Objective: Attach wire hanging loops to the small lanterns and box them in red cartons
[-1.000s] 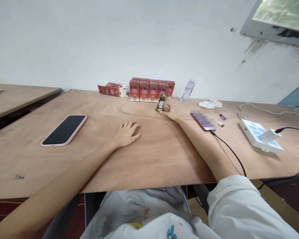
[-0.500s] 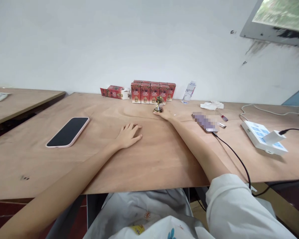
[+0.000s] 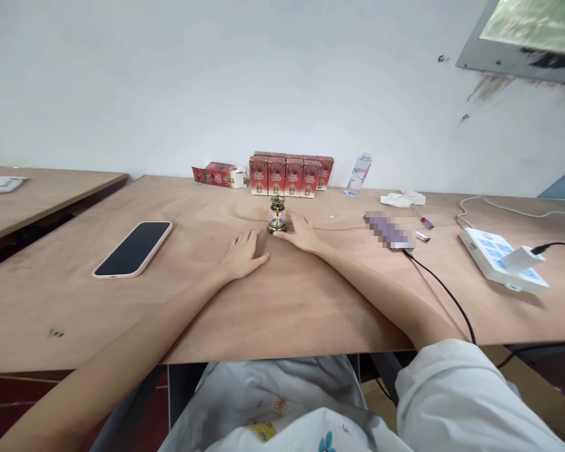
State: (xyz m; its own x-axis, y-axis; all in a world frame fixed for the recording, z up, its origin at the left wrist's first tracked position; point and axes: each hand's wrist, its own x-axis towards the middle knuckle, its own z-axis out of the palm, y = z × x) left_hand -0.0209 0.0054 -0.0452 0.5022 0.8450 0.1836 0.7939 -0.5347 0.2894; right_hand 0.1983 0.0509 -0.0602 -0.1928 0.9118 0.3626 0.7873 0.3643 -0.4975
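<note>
A small gold lantern (image 3: pixel 277 216) with a clear glass middle stands upright on the wooden table, in front of a group of red boxes. Beside its base on the right is my right hand (image 3: pixel 304 233), thumb at the front of the base and fingers apart at its right side; the thumb seems to touch it. My left hand (image 3: pixel 242 256) lies flat, palm down, on the tabletop to the lower left of the lantern, fingers stretched out and holding nothing.
Several red printed boxes (image 3: pixel 277 176) stand by the wall, with an opened box (image 3: pixel 220 174) lying to their left. A tilted bottle (image 3: pixel 358 173), crumpled tissue (image 3: pixel 403 199), charging phone (image 3: pixel 388 231) and power strip (image 3: pixel 499 257) are right. A pink-edged phone (image 3: pixel 133 249) lies left.
My right hand has brought the lantern nearer and to the left, and its fingers now look looser around the base. My left hand has hardly moved.
</note>
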